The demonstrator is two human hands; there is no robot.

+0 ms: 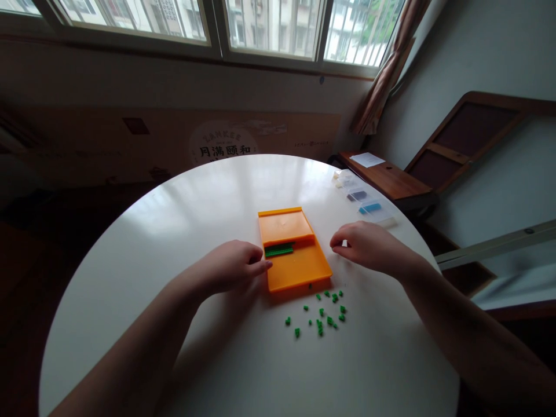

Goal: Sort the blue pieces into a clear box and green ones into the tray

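An orange plastic tray [299, 272] lies on the white table, with a shallow raised section at its far end. Inside it, along the divider, sits a strip of green studded bricks [279, 250]. My left hand [234, 263] holds the tray's left edge, thumb over the rim and fingers curled at the side. To the right of the tray, apart from it, my right hand [365, 244] hovers with thumb and forefinger drawn together; whatever is between the tips is too small to make out. Several small loose green bricks [321, 313] are scattered in front of the tray.
A clear plastic compartment case [369, 202] with blue and dark pieces lies near the table's right rim. Beyond the round white table [208, 185] stand a wooden desk [386, 179] with a sheet of paper [367, 159] and a cardboard panel [165, 139] under the window.
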